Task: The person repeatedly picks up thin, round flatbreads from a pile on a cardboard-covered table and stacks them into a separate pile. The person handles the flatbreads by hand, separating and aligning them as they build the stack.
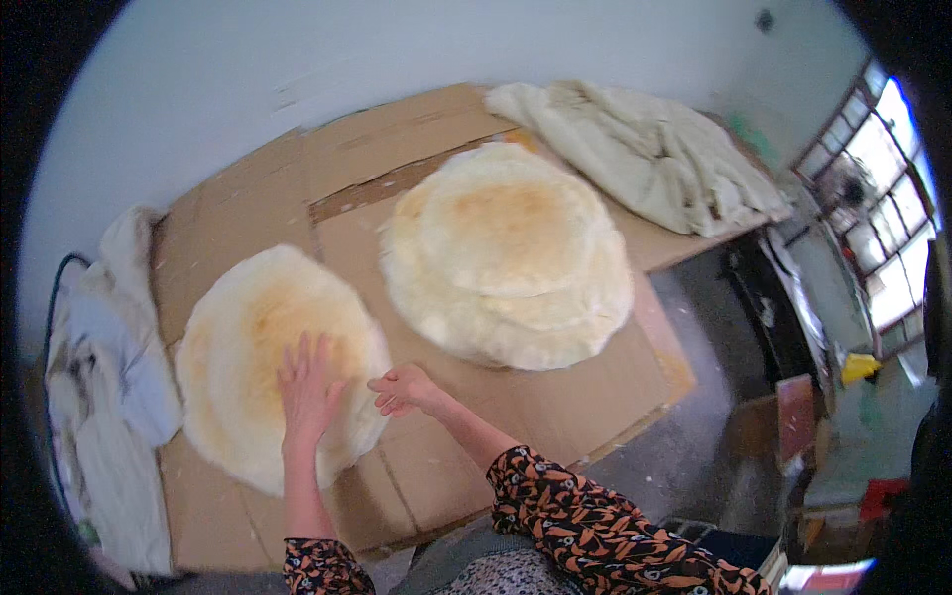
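A stack of large round flatbreads (245, 416), pale with browned middles, lies on cardboard to the left. My left hand (309, 390) rests flat on or just above its top piece, fingers spread. At the stack's right edge is my right hand (404, 390), loosely curled and slightly blurred, with nothing seen in it. Whether its fingertips touch the bread edge cannot be told. Farther back and to the right sits a second stack of flatbreads (513, 238), with a smaller round on top. Neither hand is near that one.
Overlapping cardboard sheets (454, 476) cover the table. A crumpled cream cloth (639, 149) lies at the back right, and another pale cloth (111, 387) hangs at the left edge. A white wall (335, 52) stands behind. Grey floor (699, 439) and a barred window (877, 201) are to the right.
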`<state>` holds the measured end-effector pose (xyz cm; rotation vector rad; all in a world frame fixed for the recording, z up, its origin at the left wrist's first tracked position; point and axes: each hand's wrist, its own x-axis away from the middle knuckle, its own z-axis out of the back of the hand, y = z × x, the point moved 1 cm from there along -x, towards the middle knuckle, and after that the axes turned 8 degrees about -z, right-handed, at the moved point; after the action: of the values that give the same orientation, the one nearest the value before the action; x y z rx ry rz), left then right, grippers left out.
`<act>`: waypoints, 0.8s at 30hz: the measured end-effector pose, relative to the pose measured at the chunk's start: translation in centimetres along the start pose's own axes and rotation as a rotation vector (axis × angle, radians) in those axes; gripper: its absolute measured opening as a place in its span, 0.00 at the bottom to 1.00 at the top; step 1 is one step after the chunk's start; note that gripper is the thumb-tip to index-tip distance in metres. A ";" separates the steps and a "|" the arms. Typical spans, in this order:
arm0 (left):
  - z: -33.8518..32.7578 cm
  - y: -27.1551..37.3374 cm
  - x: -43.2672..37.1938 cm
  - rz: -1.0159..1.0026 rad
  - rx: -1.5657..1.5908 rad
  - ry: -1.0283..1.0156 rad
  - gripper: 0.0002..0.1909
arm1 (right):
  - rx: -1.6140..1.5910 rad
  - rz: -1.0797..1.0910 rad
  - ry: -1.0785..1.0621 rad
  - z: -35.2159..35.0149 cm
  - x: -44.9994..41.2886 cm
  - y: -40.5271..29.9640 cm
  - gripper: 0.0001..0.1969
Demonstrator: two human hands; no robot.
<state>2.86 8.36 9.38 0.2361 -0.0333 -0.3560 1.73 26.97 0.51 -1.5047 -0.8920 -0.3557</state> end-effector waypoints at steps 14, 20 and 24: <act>-2.4 1.5 3.2 0.147 0.292 0.190 0.27 | -0.053 0.257 1.185 37.3 8.5 -4.2 0.13; -2.0 5.3 9.2 0.217 0.375 0.281 0.18 | -0.333 0.231 0.787 37.1 7.8 -9.1 0.11; -2.0 5.4 13.7 0.337 0.406 0.307 0.14 | -0.091 0.696 0.605 33.8 9.2 -15.2 0.09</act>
<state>17.66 8.96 8.57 0.6751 0.1580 0.0296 -12.61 60.43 12.03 -1.5608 0.1386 -0.3052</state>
